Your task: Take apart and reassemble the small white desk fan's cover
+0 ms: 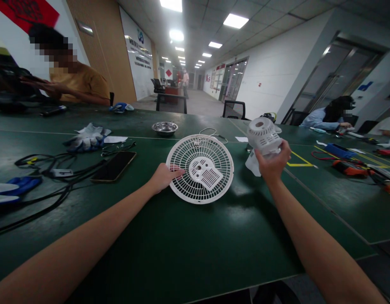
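A round white fan grille with a slotted centre plate is tilted towards me over the green table. My left hand is closed on its left rim, the thumb lying across the bars. On the right, my right hand grips a white plastic fan motor housing with vent slots. The housing is apart from the grille, and its lower end is partly hidden by my fingers. Behind the grille a thin pale cable curves over the tabletop.
A metal bowl stands behind the grille. To the left lie a phone, grey work gloves, black cables and blue-white gloves. Orange-black tools lie far right. Two people sit across the table.
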`<state>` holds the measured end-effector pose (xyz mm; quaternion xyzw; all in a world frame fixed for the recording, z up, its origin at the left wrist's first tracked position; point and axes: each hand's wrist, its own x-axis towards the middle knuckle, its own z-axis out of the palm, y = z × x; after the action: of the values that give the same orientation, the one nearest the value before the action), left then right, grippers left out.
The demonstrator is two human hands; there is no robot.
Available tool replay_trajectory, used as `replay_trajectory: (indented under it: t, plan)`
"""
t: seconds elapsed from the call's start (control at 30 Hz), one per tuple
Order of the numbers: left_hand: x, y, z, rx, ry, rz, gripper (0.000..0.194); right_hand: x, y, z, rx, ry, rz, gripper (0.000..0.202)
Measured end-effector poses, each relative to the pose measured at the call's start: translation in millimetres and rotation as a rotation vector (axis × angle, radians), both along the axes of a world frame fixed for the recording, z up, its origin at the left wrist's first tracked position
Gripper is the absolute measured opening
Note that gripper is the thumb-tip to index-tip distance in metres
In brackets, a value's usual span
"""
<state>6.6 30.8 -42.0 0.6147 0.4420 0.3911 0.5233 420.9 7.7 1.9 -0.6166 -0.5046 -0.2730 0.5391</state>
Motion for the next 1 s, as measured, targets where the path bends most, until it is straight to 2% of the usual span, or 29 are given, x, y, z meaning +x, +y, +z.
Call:
replay_trajectory:
  t: [0.1, 0.2, 0.33, 0.47, 0.7, 0.77, 0.83, 0.93, 1.0]
  plan:
    - [0, 2, -3.0, 0.001, -0.025, -0.006, 0.016, -29, -1, -4.4, -0.112, 0.026, 0.149, 0.086]
    - [0, 5, -6.0, -0.006, -0.037, -0.004, 0.017, -53, 2, -19.7, -0.265, 0.065, 0.281, 0.08]
    - [-1, 4, -4.7, 0.022, -0.002, -0.019, 0.016, -68, 10, -40.4, -0.46, 0.114, 0.354, 0.081]
    - [1, -1, 1.2, 0.03, 0.021, -0.01, 0.014, -67, 17, -48.6, -0.604, 0.162, 0.324, 0.082]
    - [1, -3, 3.6, 0.011, 0.021, -0.018, 0.015, -62, 20, -53.1, -0.92, 0.011, 0.088, 0.072]
    - [0, -2, 2.9, 0.006, 0.025, -0.016, 0.015, -64, 19, -51.1, -0.886, 0.019, 0.083, 0.072]
    - [-1, -1, 2.1, 0.006, 0.029, -0.016, 0.015, -67, 16, -45.3, -0.762, 0.022, 0.138, 0.067]
    - [-1, 0, 0.1, 0.029, 0.037, -0.014, 0.015, -73, 7, -32.4, -0.53, 0.025, 0.315, 0.043]
    - [0, 1, -1.6, 0.046, 0.034, -0.014, 0.015, -81, -2, -25.9, -0.512, 0.145, 0.489, 0.038]
